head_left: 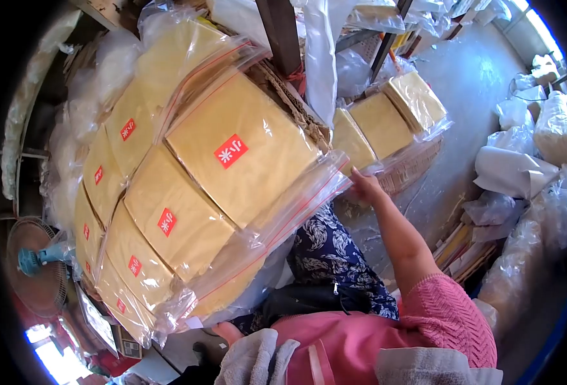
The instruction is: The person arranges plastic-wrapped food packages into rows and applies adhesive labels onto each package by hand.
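A large stack of yellow packs (237,192) lies under clear plastic in front of me, several of them bearing a red label (231,151) with white characters. Along its near side runs the loose edge of a clear zip bag (283,226), marked by red lines. My right hand (364,186) is at the right corner of this edge, fingers closed on the plastic. Low down by the bag's near left end is my left hand (229,332); only part of it shows, and its fingers are hidden. A small white tag (194,323) sits beside it.
More wrapped yellow packs (381,125) rest on a cardboard box (413,168) beyond my right hand. A dark post (279,35) rises behind the stack. A fan (38,264) stands at left. Plastic-wrapped bundles (521,224) line the right side along the grey floor (473,77).
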The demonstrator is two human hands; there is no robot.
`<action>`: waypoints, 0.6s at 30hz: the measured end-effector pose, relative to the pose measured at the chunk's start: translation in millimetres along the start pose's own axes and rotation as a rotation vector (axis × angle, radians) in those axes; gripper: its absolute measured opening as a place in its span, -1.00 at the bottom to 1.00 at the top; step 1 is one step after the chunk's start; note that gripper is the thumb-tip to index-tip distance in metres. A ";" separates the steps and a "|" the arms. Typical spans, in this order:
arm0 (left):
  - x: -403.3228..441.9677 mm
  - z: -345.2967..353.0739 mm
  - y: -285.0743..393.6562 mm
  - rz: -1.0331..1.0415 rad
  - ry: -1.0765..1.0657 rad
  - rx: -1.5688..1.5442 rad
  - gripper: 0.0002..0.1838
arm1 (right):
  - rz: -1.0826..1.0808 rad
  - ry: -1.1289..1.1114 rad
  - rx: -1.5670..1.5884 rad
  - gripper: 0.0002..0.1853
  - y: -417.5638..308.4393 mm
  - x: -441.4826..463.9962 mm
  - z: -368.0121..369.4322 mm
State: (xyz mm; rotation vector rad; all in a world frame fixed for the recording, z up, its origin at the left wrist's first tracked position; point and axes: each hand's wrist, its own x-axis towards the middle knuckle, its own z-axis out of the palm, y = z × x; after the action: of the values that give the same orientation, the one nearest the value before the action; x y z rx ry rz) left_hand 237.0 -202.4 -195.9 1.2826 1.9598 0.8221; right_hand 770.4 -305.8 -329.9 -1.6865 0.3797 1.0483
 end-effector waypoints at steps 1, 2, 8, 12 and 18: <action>-0.4 -0.3 1.3 -0.004 0.000 0.007 -0.75 | -0.065 -0.008 0.012 -0.60 3.2 8.5 5.4; -0.2 0.7 1.9 -0.005 -0.002 0.016 -0.75 | -0.114 0.071 -0.110 -0.61 9.8 22.3 5.4; -5.6 3.2 6.2 -0.005 -0.016 0.003 -0.75 | -0.371 0.143 -0.150 -0.68 -27.6 -9.7 0.6; -13.5 0.5 21.6 -0.018 -0.053 -0.017 -0.75 | -0.585 -0.027 -0.114 -0.68 -134.0 -134.4 -9.2; 5.3 15.9 -46.1 -0.056 -0.055 -0.413 -0.75 | -0.638 -0.094 -0.578 -0.67 -222.4 -367.9 -34.8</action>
State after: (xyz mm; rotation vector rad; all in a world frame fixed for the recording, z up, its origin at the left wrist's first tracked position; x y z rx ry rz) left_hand 223.6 -210.0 -242.5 0.9896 1.6626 1.0834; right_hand 732.6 -340.0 98.4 -2.0475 -0.5536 0.7776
